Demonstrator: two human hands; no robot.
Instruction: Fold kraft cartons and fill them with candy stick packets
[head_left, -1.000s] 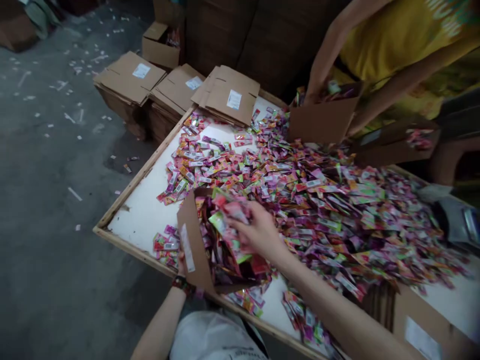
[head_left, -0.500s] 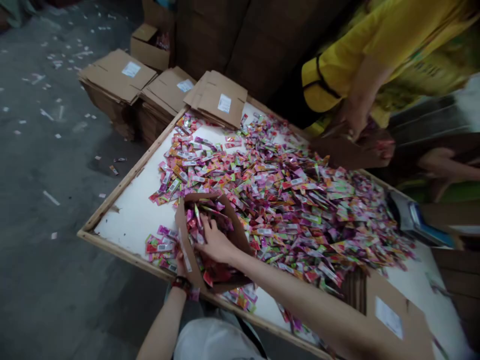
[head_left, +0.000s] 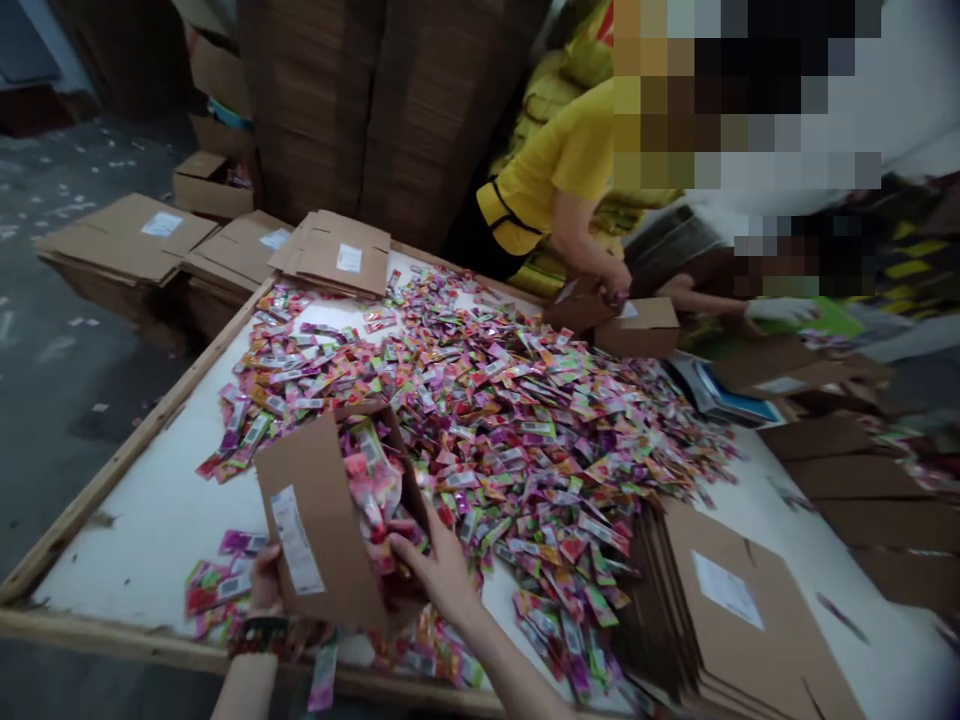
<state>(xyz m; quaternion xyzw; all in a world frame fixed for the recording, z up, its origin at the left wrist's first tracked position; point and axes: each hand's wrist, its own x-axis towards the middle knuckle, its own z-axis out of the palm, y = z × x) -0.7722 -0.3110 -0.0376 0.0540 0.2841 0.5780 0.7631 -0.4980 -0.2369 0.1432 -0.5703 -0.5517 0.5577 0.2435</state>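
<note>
A cardboard box point(head_left: 315, 520) with a white label is tilted above the near side of the table, its opening turned to the right. Small colourful packets point(head_left: 371, 480) fill it. My left hand point(head_left: 268, 580) supports the box at its lower left, partly hidden, with a bracelet at the wrist. On the other side, my right hand point(head_left: 444, 570) grips the right wall, its thumb reaching over the rim against the packets. Beyond the box spreads a wide heap of loose packets point(head_left: 510, 400).
Flattened cardboard boxes point(head_left: 750, 590) are stacked at the right, with more stacks point(head_left: 127, 235) at the far left. A wooden rim point(head_left: 150, 415) edges the white table. Across it, a person in yellow point(head_left: 559, 170) handles a box near a blue-topped device point(head_left: 735, 395).
The box has been tipped, so its labelled side now shows. My right hand has come from among the packets inside to the right wall. The view has swung up and right.
</note>
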